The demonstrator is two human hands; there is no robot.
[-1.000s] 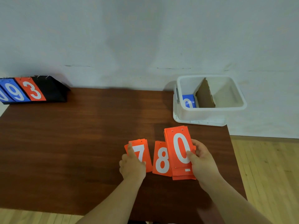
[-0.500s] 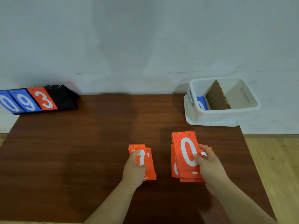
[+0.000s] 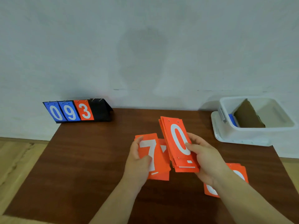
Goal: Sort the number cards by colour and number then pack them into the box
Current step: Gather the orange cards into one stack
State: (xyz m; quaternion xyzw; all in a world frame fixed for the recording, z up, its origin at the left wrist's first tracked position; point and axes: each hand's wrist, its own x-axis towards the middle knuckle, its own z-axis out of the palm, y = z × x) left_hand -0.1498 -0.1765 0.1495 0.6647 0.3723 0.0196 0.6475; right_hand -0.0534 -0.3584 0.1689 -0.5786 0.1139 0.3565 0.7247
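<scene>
My right hand [image 3: 203, 156] holds a thick stack of orange number cards [image 3: 178, 143] with a white 0 on top, lifted off the table. My left hand [image 3: 137, 162] grips a smaller orange stack showing a 7 [image 3: 153, 157], with a second 7 card peeking out behind it. The two stacks sit side by side and overlap slightly. Another orange card [image 3: 237, 173] lies on the table under my right forearm, mostly hidden. The white plastic box [image 3: 242, 135] stands at the table's far right, with blue cards [image 3: 233, 121] beside a cardboard divider [image 3: 247, 115].
A black flip scoreboard [image 3: 77, 111] showing blue 0, blue 9 and orange 3 stands at the far left corner. The brown wooden table [image 3: 89, 159] ends close behind the box on the right. Wooden floor lies on both sides.
Both hands lifted their stacks and brought them together near the table's middle. The 0 stack came off an orange card that now lies under my right forearm. The camera swung to the right.
</scene>
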